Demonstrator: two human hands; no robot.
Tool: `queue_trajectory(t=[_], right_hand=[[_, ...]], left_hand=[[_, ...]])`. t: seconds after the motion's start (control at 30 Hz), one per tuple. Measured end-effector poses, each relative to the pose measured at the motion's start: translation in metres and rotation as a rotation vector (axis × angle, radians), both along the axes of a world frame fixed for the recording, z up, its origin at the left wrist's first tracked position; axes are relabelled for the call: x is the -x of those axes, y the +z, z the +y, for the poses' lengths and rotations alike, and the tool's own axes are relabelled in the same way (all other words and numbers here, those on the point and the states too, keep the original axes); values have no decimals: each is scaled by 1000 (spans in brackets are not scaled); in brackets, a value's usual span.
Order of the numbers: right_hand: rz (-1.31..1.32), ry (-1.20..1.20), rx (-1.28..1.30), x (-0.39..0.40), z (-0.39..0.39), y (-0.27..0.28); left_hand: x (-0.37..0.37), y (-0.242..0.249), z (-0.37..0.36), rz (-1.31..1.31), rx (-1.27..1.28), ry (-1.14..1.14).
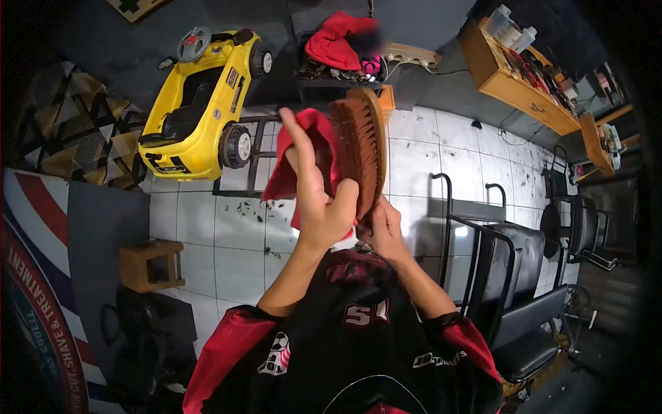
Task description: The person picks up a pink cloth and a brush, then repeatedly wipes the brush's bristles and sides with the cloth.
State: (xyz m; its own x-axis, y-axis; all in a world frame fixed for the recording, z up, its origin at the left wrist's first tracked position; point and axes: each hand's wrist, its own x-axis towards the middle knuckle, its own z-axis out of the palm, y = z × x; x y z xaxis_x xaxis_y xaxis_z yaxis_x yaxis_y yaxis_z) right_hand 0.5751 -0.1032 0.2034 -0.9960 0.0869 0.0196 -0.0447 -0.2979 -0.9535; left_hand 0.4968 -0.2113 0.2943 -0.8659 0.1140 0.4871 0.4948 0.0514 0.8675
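Note:
My right hand (387,231) grips the lower end of a wooden brush (376,138), which stands upright with its brown bristles facing left. My left hand (321,207) is just left of it, holding a red fabric item (281,169) that looks like a cap. One finger of that hand points up, and its thumb lies close to the bristles. The other fingers are partly hidden by the fabric, whose folds curve around behind the hand. A bit of white shows below the brush, near both wrists.
A yellow toy car (200,103) stands at the upper left, a wooden stool (152,265) below it. Black chairs (514,265) are on the right. A wooden shelf (514,86) holds bottles and tools. Dark hair clippings lie on the white tiled floor (238,234).

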Motion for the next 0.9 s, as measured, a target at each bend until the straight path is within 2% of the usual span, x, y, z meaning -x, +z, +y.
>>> queue_trajectory(t=[0.03,0.1,0.17,0.2,0.27,0.3,0.33,0.37,0.4,0.5,0.53,0.6,0.63,0.67,0.7,0.73,0.77,0.8,0.87,0.9], right_hand=[[84,-66,-96,5,-6,-4],[20,37,-203,9,-2,-29],[-89,136,-482,16,13,-76],[-173,232,-794,17,21,-112],[86,179,-997,-4,38,-252],[-83,416,-1264,-20,51,-271],[-143,458,-1221,-36,67,-316],[-284,387,-1175,-53,74,-339],[-316,430,-1201,-64,82,-356],[-729,424,-1303,-62,84,-296],[-653,426,-1302,-59,87,-311],[-412,111,-1127,-37,73,-252],[-268,-75,-966,-23,62,-228],[-250,-110,-780,-7,47,-168],[-337,-103,-547,3,33,-106],[-293,-109,-201,6,20,-73],[-188,-108,-26,9,7,-35],[-104,-72,14,6,-1,-14],[223,-153,-278,15,-18,-32],[170,-76,-332,13,-17,-40]], left_hand=[[1,1,1,23,3,-36],[4,2,0,-17,-124,-133],[3,19,-3,-114,-443,-228],[-1,39,-5,-132,-487,-227],[1,56,-14,-114,-561,-221],[7,58,-23,-74,-591,-212],[10,57,-28,-84,-584,-178],[14,57,-32,-79,-608,-157],[14,53,-38,-78,-606,-166],[8,44,-41,-122,-567,-146],[7,42,-40,-140,-549,-128],[5,35,-36,-160,-571,-140],[3,32,-33,-175,-582,-147],[1,29,-28,-213,-588,-171],[-2,29,-22,-228,-555,-208],[-5,29,-16,-242,-521,-244],[-5,23,-12,-223,-441,-234],[-5,17,-8,-203,-360,-224],[-5,17,0,-152,-338,-217],[-6,25,3,-157,-395,-247]])
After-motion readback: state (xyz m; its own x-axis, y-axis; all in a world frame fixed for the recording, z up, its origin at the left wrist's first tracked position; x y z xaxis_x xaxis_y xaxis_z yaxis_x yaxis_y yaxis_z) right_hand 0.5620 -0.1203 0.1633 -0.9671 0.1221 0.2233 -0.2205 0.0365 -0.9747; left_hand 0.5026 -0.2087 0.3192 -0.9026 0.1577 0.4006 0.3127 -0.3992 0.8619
